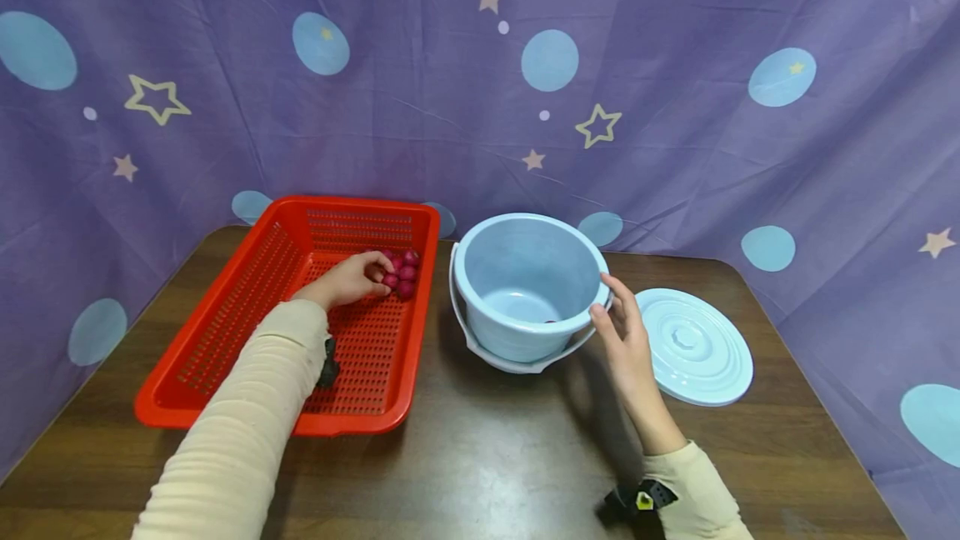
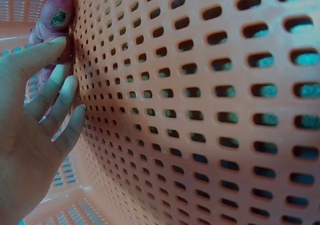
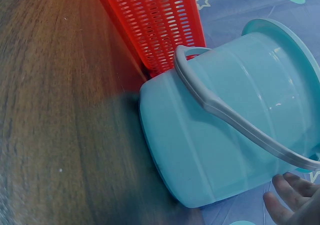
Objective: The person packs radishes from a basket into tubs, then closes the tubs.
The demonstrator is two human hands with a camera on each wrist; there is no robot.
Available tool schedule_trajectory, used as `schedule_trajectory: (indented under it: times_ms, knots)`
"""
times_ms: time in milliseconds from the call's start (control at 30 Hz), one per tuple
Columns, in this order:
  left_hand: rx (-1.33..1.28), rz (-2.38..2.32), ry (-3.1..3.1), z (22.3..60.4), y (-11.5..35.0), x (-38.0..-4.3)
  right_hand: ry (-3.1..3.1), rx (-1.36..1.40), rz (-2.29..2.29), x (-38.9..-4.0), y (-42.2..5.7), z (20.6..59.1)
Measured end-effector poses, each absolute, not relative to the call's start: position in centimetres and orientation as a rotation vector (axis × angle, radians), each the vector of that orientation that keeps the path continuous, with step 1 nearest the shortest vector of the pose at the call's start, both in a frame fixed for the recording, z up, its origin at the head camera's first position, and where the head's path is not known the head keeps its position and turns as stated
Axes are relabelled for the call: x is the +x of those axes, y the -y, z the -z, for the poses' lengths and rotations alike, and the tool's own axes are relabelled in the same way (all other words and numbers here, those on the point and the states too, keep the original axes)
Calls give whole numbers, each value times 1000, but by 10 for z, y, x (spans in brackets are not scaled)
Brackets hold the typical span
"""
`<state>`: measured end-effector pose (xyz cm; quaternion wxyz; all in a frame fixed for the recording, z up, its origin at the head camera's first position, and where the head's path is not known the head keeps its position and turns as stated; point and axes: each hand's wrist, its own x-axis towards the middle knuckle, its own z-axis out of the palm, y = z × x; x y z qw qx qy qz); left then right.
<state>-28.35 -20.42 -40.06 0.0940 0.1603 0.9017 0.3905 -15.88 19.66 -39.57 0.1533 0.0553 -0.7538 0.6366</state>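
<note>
Dark pink are the round vegetables [image 1: 406, 273] which your left hand [image 1: 356, 280] touches; they lie grouped against the right wall inside the red basket [image 1: 360, 423]. Your thumb and fingers are spread around them, but I cannot tell if one is already pinched. Your right hand [image 1: 628, 344] rests with rather straight fingers at the rim of the light blue bucket [image 1: 517, 344], not closed around it. The bucket stands upright beside the basket, its handle [image 1: 525, 367] hanging down in front. Further right, one matching lid [image 1: 693, 348] lies flat on the brown table [image 1: 480, 473].
</note>
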Motion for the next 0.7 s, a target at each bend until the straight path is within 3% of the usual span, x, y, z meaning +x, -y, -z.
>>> schedule_trajectory:
  times_ms: [700]
  knots:
    - [532,-1097,-2743,381,212,-278,2151,164,-1833,-157,-195,395]
